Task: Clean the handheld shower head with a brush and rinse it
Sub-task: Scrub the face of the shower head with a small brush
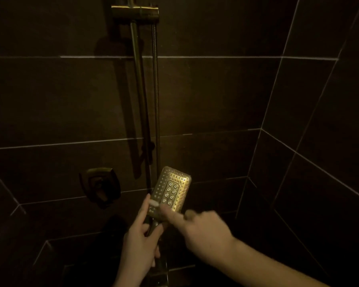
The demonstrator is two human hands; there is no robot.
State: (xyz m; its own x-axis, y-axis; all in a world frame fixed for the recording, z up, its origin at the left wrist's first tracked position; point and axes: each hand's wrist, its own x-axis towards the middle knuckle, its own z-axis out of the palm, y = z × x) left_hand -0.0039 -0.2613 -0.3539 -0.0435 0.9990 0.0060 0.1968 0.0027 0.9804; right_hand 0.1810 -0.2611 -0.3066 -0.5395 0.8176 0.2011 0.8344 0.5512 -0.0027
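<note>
Dark wall tiles [216,96], wall valve [101,184].

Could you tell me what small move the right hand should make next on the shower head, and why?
Probably sweep the brush up across the shower head, which the left hand holds by the handle. The right hand has its white tip only at the lower left edge; the nozzles above lie untouched.

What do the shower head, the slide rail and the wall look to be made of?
Shower head: brass- or gold-toned glossy metal, or plated plastic; bright glints on its dotted face. Slide rail: similar polished metal; a highlight runs along it. Wall: dark matte tiles, probably ceramic or stone, with pale grout lines.
</note>
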